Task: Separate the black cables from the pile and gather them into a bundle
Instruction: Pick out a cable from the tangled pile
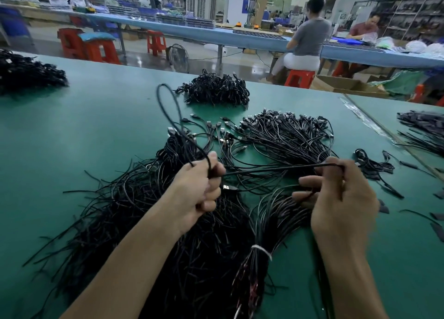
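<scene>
One black cable [276, 170] stretched taut over the pile [144, 210] on the worktop [84, 126].
Left grip [204, 186] fisted round it, right grip [341, 198] pinching its far end — raised loop may snag neighbouring strands, dragging them along.

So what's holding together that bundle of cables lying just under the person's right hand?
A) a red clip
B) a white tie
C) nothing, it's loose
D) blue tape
B: a white tie is wrapped round the neck of the bundle, below the right hand, which with the left hand holds a black cable stretched between them.
</scene>
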Motion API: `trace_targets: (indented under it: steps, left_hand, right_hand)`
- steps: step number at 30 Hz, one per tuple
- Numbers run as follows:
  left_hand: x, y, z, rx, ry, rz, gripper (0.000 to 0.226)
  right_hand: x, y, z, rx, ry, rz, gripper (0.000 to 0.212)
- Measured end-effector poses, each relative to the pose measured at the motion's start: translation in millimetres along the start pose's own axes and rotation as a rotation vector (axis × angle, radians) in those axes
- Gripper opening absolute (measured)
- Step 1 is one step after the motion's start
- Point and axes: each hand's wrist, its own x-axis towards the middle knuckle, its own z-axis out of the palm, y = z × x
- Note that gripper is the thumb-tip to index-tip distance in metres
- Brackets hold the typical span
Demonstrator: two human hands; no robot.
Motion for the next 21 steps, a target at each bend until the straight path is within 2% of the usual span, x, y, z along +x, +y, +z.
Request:
trace_targets:
  steps: [3, 5, 7, 8, 10, 11, 13, 14, 16, 18, 21]
  left_hand:
    - [-2.2, -2.9, 5.0, 0.232, -0.045, 0.036, 0.040]
    - [-3.6, -2.5, 6.5, 0.265, -0.042, 0.032, 0.046]
    - [-3.8, -0.8, 6.4, 0.322, -0.007, 0.026, 0.055]
    - [-3.7, -0.2, 5.5, 0.382, 0.020, 0.030, 0.061]
    - [-3.5, -0.9, 3.4, 0.579, 0.095, 0.079, 0.074]
    - [-4.4, -2.5, 2.7, 0.698, 0.138, 0.132, 0.080]
    - [-7.9, -4.6, 1.9, 0.911, 0.189, 0.269, 0.082]
    - [-9.3, -4.9, 1.9, 0.967, 0.173, 0.329, 0.077]
    - [-11.1, -3.4, 3.2, 0.983, 0.039, 0.391, 0.062]
    - [-13.2, 0.3, 4.8, 0.928, -0.176, 0.390, 0.046]
    - [-18.4, 7.6, 1.6, 0.813, -0.417, 0.312, 0.028]
  right_hand:
    - [8.5, -9.3, -9.5, -0.021, 0.125, -0.094, 0.027]
    - [11.3, -11.6, -15.0, 0.024, 0.183, -0.095, 0.027]
    - [12.8, -12.6, -21.6, -0.033, 0.211, -0.082, 0.025]
    - [13.4, -12.1, -24.1, -0.136, 0.170, -0.082, 0.023]
    - [13.5, -6.4, -27.4, -0.423, -0.020, -0.017, 0.022]
    - [13.0, -3.5, -28.0, -0.581, -0.141, 0.063, 0.027]
    - [8.5, -4.2, -25.9, -0.860, -0.379, 0.192, 0.051]
    - [5.5, -6.8, -23.5, -0.891, -0.463, 0.205, 0.059]
    - [0.1, -14.2, -18.3, -0.734, -0.525, 0.098, 0.062]
    - [-2.7, -21.3, -14.5, -0.531, -0.538, -0.120, 0.066]
    - [-4.9, -24.7, -7.4, -0.464, -0.550, -0.370, 0.077]
